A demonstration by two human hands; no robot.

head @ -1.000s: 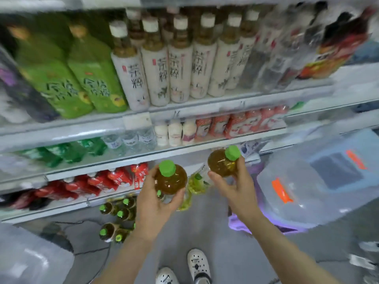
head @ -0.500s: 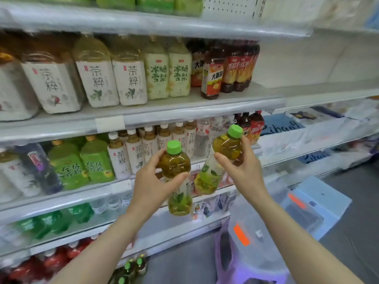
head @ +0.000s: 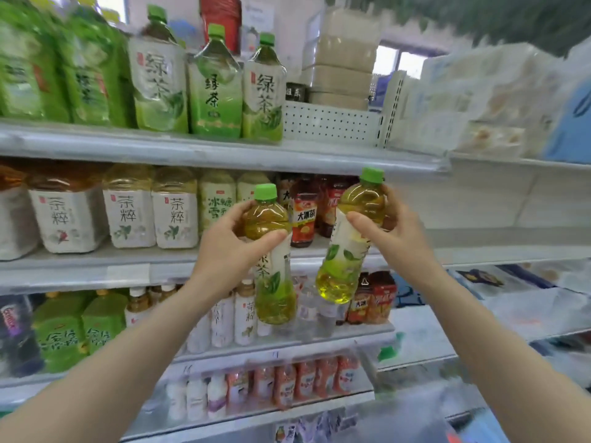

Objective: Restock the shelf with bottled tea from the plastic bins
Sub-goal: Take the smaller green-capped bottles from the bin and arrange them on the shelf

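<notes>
My left hand grips the shoulder of a green-capped tea bottle, which hangs upright in front of the middle shelf. My right hand grips a second green-capped tea bottle, tilted with its cap up to the right. Both bottles hold yellow-green tea and have white labels with green leaves. They are raised level with the second shelf. On the top shelf stand matching large green tea bottles.
A perforated white divider ends the top row of bottles. Red-labelled iced tea bottles stand behind my hands. White-labelled bottles fill the middle shelf at left. Wrapped paper goods are stacked at the upper right.
Both hands have lifted the two bottles from near the floor to the upper shelves. The view has tilted upward; the bins and floor have left the frame.
</notes>
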